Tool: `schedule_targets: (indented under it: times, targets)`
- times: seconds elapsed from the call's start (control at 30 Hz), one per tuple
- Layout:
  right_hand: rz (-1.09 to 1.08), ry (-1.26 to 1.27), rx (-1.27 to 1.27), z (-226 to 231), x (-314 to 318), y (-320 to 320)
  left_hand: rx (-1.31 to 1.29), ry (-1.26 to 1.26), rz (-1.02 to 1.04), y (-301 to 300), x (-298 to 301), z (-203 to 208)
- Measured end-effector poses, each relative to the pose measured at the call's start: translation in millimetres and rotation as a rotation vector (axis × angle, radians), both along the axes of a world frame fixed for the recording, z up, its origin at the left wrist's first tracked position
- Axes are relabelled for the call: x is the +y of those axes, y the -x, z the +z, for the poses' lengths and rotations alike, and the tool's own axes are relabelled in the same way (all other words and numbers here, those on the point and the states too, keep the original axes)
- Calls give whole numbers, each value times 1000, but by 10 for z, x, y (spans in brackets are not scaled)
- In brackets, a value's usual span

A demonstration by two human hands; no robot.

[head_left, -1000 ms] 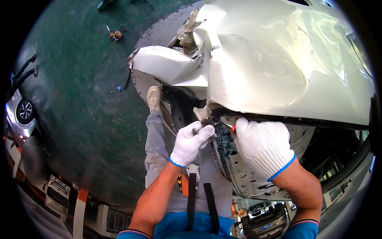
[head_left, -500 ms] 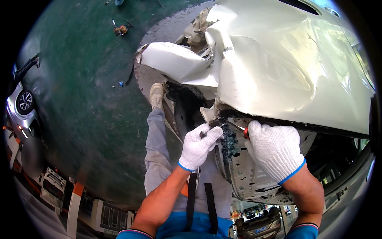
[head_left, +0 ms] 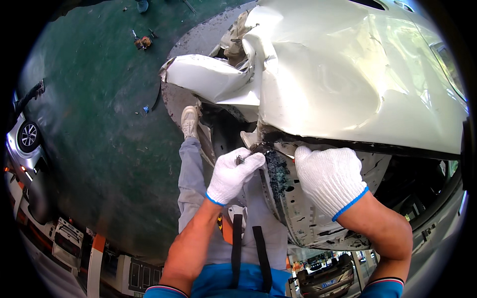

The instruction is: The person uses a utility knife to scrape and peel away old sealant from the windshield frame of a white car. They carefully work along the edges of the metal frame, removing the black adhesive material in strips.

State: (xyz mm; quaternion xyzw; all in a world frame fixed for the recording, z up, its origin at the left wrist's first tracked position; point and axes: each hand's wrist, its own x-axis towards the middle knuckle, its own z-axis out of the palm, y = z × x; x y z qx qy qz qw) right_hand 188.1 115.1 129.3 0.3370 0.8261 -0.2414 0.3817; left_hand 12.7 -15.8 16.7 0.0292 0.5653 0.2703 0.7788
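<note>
White painted sheet metal makes up one large dented car body panel (head_left: 318, 94), glossy, rippled with creases and spread across the upper right. Along its left side, one crumpled panel end (head_left: 206, 77) juts out over the floor, its edge torn and folded. Below the big panel's dark lower edge lies one pale inner panel (head_left: 310, 213), punched with many holes, scuffed with black, and bearing one patch of dark, glittering fragments (head_left: 277, 171).

Two hands work at that edge, in two white knitted gloves with blue cuffs. The left hand (head_left: 234, 174) has thumb and forefinger bent toward each other, pinching one small metal piece (head_left: 240, 160); just beyond the fingertips is a blackened part (head_left: 257, 148), and whether they touch it I cannot tell. The right hand (head_left: 328, 179) has its fingers curled round one slim tool (head_left: 288, 156), mostly covered by the glove; a bit of red handle and a thin shaft show, pointing toward the left hand.

One beige shoe (head_left: 189, 123) stands left of the inner panel, and two black straps (head_left: 237, 243) hang at the person's front.
</note>
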Motion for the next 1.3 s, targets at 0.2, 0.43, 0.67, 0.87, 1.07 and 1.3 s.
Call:
schedule_targets:
  times: [0.2,0.43,0.67,0.87,1.07,1.3]
  targets:
    - [-79,26,-17,-82,-130,-118,-4,-49,-117,149,127,-96]
    - [-254,16,11,-122,-516,-264,-67,-72,-131,180,151,-180]
    - [-368,40,18,-47,-543,-379,-93,-33,-157,180,162,-151]
    - [-480,123,-12,96,-335,-413,35,30,-29,-73,119,109]
    - [-356,-20,58,6,-313,-350,145,83,188,-395,-76,221]
    - [-270,-18,45,-41,-254,-200,85,54,220,-363,-115,148]
